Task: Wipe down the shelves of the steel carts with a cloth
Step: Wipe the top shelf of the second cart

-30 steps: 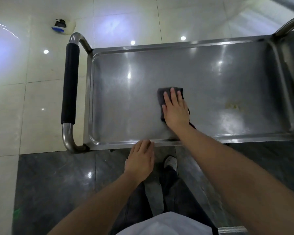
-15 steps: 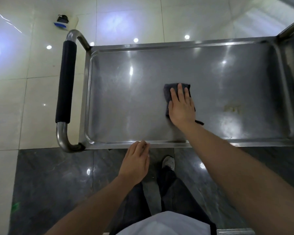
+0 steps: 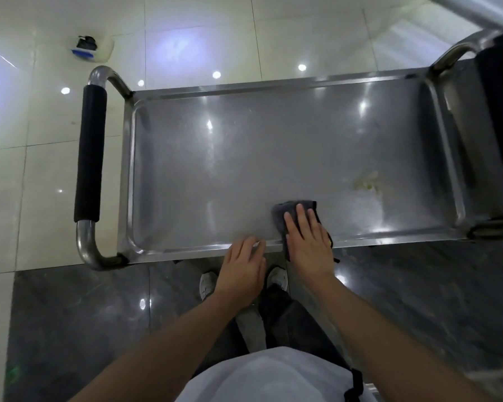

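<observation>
The steel cart's top shelf (image 3: 244, 169) fills the middle of the head view, a shallow tray with a raised rim. A folded dark grey cloth (image 3: 282, 214) lies on the shelf at its near edge. My right hand (image 3: 308, 242) presses flat on the cloth with straight fingers, the cloth's tail hanging over the rim. My left hand (image 3: 243, 265) rests with straight fingers on the near rim just left of it. A yellowish stain (image 3: 366, 182) marks the shelf to the right of the cloth.
The cart's push handle with a black foam grip (image 3: 90, 152) runs along its left end. A second steel cart (image 3: 494, 111) abuts the right end. A white and blue container (image 3: 92, 49) sits on the tiled floor beyond. My shoes (image 3: 208, 284) stand under the near rim.
My right hand has dragged the cloth from the shelf's middle toward me to the near rim. My left hand has stayed on the rim.
</observation>
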The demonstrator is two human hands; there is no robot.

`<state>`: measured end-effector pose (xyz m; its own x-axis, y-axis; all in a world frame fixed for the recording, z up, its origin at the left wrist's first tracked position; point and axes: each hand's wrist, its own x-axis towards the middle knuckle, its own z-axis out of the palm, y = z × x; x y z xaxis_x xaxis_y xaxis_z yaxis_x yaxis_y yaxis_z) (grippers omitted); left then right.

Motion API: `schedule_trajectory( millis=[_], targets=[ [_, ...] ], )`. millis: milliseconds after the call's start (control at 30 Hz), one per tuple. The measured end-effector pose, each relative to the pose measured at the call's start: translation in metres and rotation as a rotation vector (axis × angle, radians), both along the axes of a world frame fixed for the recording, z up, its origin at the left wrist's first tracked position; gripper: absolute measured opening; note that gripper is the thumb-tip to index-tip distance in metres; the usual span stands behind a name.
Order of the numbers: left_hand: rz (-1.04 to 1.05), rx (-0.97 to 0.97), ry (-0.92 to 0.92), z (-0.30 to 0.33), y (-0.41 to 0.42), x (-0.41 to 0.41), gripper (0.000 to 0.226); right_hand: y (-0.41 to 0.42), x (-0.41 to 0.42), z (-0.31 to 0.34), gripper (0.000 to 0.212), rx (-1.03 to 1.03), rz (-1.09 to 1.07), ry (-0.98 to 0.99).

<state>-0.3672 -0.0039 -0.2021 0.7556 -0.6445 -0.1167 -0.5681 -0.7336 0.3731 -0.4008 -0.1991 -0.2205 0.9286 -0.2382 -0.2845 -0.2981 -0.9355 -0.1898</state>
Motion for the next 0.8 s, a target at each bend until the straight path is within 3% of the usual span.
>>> schedule_trajectory(
  millis=[167,467,800],
  targets=[
    [-0.009,0.048,0.046,0.000,-0.024,-0.003,0.046,-0.026,0.028,0.002,0.055,0.004,0.005,0.011],
    [0.075,0.051,0.014,-0.006,-0.028,-0.009,0.047,-0.067,0.166,0.011,0.057,0.052,-0.028,-0.004],
    [0.059,0.135,0.056,0.003,-0.037,0.004,0.043,-0.100,0.144,0.016,0.057,0.034,-0.024,0.033]
  ],
)
